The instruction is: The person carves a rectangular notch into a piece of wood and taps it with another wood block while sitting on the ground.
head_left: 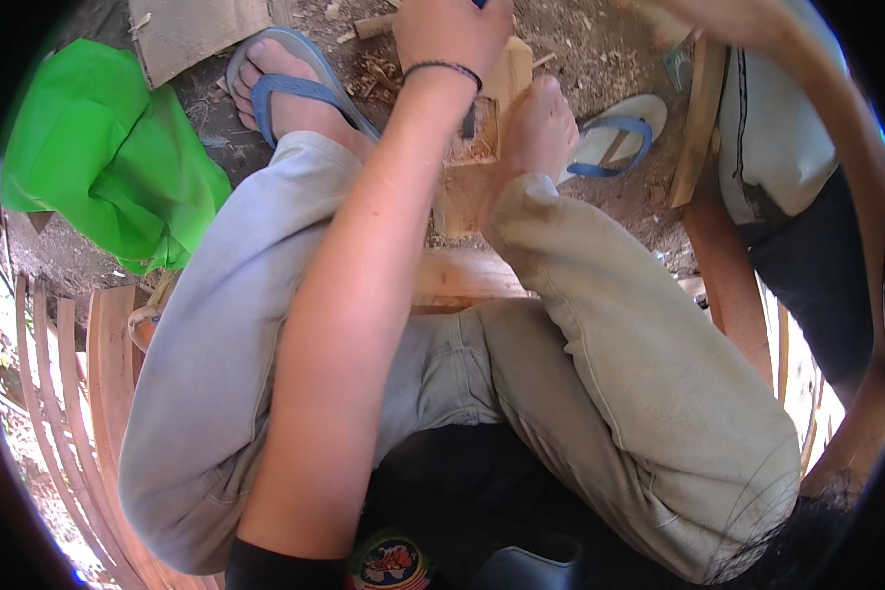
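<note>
My left hand (454, 34), with a dark band at the wrist, is closed at the top of the view. It grips a chisel (469, 120) by its dark blue handle; the metal blade points down to a cut recess in a pale wooden beam (506, 84) between my feet. At the right rim my right arm (824, 84) curves upward, bent. Its hand (693, 18) is smeared by motion at the top edge, and what it holds, if anything, cannot be made out. My bare right foot (543, 123) rests against the beam.
Wood chips lie over the dirt floor. A green cloth or bag (108, 147) and a flat board (199, 34) are at the left. One blue-strapped sandal (619, 138) lies off my right foot. Curved wooden slats (69, 393) stand at the left; another person's light-clothed leg (772, 138) is at the right.
</note>
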A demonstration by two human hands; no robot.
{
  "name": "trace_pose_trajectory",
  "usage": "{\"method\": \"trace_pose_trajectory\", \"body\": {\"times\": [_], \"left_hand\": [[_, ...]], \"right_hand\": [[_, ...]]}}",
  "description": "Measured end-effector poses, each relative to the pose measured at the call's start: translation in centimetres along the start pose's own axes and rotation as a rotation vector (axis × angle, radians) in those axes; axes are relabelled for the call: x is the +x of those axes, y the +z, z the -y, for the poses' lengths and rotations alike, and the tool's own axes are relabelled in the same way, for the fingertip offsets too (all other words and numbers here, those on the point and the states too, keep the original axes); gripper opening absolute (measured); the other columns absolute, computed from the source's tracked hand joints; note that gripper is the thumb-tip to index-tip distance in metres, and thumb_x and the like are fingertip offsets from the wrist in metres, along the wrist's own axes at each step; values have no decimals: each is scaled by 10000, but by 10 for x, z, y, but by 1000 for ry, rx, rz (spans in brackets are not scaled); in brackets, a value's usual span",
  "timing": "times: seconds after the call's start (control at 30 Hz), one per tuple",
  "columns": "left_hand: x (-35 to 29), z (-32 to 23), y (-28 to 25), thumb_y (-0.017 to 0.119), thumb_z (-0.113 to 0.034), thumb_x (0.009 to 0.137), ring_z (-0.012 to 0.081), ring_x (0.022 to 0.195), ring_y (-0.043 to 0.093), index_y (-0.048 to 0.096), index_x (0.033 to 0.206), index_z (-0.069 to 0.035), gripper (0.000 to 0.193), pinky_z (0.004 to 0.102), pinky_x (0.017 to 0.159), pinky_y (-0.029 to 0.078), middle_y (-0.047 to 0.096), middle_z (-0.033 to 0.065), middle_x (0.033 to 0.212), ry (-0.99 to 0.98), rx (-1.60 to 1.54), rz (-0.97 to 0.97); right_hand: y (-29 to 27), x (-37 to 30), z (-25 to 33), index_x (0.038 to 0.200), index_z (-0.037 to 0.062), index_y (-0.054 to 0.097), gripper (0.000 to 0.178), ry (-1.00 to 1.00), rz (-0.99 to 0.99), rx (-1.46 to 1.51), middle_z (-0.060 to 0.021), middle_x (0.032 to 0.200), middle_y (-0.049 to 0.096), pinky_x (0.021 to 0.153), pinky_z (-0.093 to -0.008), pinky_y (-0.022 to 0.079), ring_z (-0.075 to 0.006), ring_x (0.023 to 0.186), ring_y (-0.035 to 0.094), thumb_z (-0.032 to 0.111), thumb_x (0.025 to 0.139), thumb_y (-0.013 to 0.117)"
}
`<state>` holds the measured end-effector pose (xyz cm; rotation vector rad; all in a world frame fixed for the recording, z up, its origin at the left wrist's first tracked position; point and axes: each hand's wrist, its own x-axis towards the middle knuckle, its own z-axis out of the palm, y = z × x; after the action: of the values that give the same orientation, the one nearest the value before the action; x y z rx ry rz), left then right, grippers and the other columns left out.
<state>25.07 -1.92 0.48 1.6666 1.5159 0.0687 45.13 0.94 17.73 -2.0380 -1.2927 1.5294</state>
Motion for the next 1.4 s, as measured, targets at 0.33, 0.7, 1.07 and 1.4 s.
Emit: {"method": "trace_pose_trajectory", "body": {"times": [0.33,0.7,1.07,1.4], "left_hand": [[-4,0,-2,675,-318,812,430,836,717,737,832,-31,294,526,790,573,713,262,821,-47,42,86],[-4,8,-1,704,-338,812,433,841,721,752,866,-8,337,515,825,577,715,270,823,5,18,18],[-10,-4,-6,690,-387,800,404,842,736,757,876,-41,360,528,826,582,724,266,862,-1,190,120],[-11,6,7,687,-393,813,348,825,741,780,892,-84,333,493,775,547,758,173,856,76,165,69]], "right_hand": [[18,10,-25,1587,56,321,620,-232,5,-361,-134,1197,637,899,-317,532,-193,1048,636,316,1058,514],[17,18,-10,1568,56,356,559,-285,-8,-400,-126,1145,642,826,-297,549,-175,988,643,323,1086,448],[10,18,-14,1551,56,389,523,-309,-16,-480,-123,1127,640,785,-290,559,-170,961,645,335,1108,396],[10,40,-29,1554,57,393,585,-325,-11,-557,-176,1411,578,1046,-400,496,-276,1242,592,389,1078,468]]}}
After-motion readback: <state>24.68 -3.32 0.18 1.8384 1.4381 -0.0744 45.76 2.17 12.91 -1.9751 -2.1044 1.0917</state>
